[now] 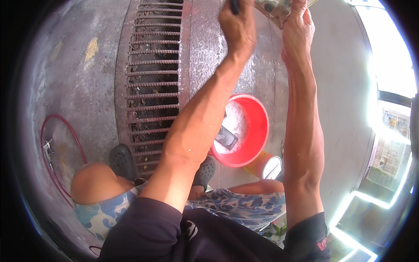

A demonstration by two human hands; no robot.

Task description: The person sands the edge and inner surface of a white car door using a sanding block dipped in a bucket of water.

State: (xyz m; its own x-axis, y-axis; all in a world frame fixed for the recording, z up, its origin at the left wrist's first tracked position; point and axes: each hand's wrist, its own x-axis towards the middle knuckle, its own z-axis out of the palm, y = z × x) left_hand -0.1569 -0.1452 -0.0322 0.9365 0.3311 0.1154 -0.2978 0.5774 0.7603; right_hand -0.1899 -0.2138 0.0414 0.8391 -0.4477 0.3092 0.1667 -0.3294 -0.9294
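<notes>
I am holding both hands up at twelve o'clock: my left hand [238, 26] is gripping a dark handle [235, 5], my right hand [297, 28] is steadying a grey part [273, 8]. The red basin [257, 126] is waiting below, catching drips.

The person is wearing a dark short-sleeved shirt [174, 231], the sleeves ending above the elbows and leaving both forearms bare. A small pale mark is showing on the chest, and something reddish, perhaps a print, is sitting on the right sleeve [321, 242]. Blue-and-white camouflage shorts [244, 205] are covering the thighs. Dark perforated clogs [123, 160] are on the feet.
</notes>
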